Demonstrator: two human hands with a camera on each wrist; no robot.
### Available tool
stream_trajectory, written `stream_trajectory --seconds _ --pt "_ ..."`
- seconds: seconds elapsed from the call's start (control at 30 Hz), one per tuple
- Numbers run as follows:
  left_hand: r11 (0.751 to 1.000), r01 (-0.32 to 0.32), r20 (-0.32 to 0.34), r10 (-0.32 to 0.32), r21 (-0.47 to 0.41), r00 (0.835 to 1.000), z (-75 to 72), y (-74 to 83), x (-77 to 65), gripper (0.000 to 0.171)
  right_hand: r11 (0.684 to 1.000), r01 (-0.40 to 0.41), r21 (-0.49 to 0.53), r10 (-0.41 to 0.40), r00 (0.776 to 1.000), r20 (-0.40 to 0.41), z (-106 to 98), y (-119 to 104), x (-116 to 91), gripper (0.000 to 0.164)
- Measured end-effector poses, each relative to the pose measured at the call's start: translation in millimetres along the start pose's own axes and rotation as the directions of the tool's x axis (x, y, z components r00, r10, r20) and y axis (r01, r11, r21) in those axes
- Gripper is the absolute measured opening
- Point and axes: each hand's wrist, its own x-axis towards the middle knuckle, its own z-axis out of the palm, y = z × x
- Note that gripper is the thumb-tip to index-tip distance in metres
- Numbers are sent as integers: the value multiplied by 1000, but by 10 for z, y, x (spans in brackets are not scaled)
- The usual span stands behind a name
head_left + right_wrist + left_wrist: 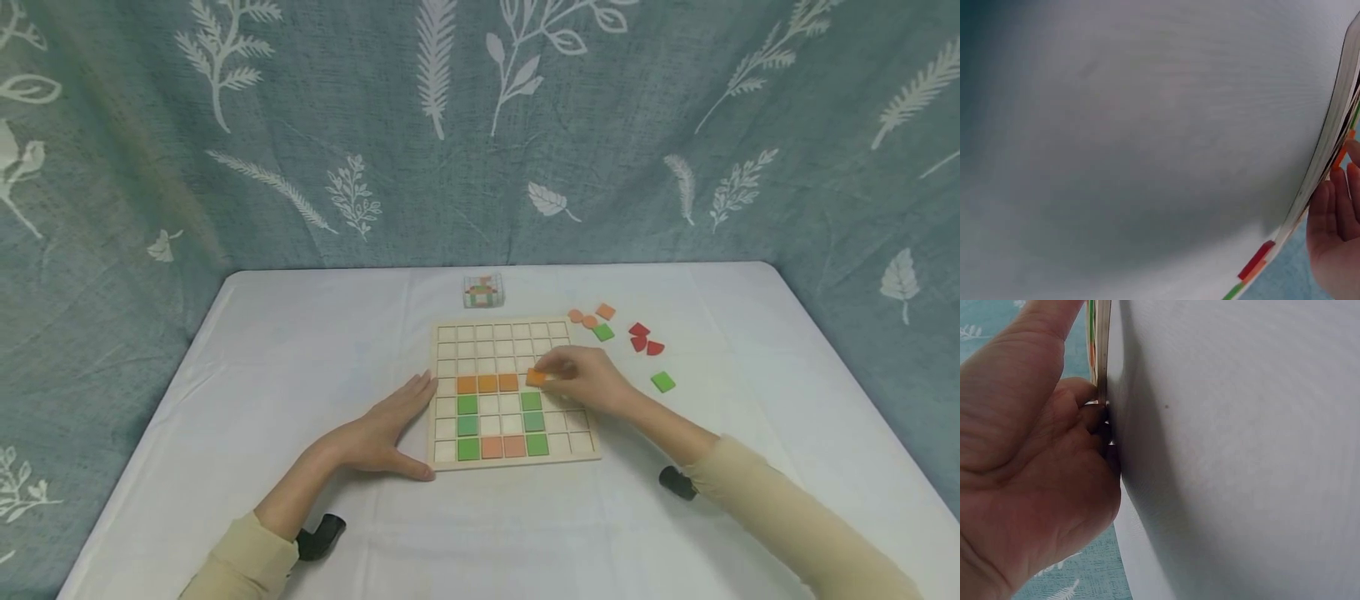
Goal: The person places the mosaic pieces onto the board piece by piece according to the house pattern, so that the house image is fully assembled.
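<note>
A wooden grid board (513,472) lies on the table, part filled with square tiles. My right hand (585,379) pinches an orange square tile (536,377) over the board, just right of a row of three orange tiles (487,384). Below that row are two columns of green tiles (467,404), joined along the bottom by salmon tiles (502,447). My left hand (386,433) touches the board's left edge with fingertips and thumb spread. In the left wrist view, its fingers (1088,415) rest against the board's side. In the right wrist view, the right hand (1338,231) is partly cut off.
Behind the board stands a small clear case with a pattern card (483,291). Right of the board lie loose pieces: orange discs (589,321), an orange square (606,311), red pieces (639,342) and green squares (663,382). A patterned curtain (480,167) hangs behind the white-covered table (315,333).
</note>
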Motion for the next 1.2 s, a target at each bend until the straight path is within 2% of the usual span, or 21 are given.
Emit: stream_trajectory --seconds 0.37,0.5,0.7,0.87,1.0,1.2 --pt "1000 12 1 -12 1 1000 17 0 10 122 994 83 -72 -79 996 50 47 -36 19 20" --pt "1000 13 5 -13 7 1000 16 -13 13 122 993 81 -82 -78 996 40 53 -66 -1 19" --pt "1000 1 4 -1 6 1000 13 -16 9 122 1000 21 -18 -21 1000 -14 9 -51 -59 20" --pt "1000 6 2 -6 -2 1000 23 -11 14 122 997 -67 31 70 993 -99 -128 35 -140 22" --pt "1000 11 4 -11 -4 1000 15 -2 14 123 993 -117 3 116 981 -156 -284 144 -235 22" --pt "1000 1 1 0 -3 1000 0 -3 -1 122 985 -152 -77 136 975 -177 -468 343 -371 25"
